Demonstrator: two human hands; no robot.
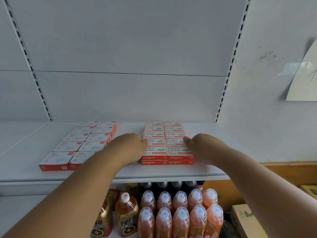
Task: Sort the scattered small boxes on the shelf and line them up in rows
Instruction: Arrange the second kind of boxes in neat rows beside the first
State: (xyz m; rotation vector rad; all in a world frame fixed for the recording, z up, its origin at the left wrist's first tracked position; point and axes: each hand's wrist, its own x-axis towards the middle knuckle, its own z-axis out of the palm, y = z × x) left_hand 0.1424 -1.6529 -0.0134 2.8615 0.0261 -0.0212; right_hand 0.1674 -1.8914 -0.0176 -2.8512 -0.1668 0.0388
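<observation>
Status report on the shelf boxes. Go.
Left hand and right hand flank the wenguxe box block, squared two columns wide, two layers. White-topped boxes in rows alongside. Nothing in the way.

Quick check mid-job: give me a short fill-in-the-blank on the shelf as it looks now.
1. The staple boxes form a block ___ columns wide.
2. At its front edge the block is stacked ___ layers high.
3. The left hand and right hand flank its ___.
4. The white-topped boxes lie to its ___.

Missing: two; two; sides; left
</observation>
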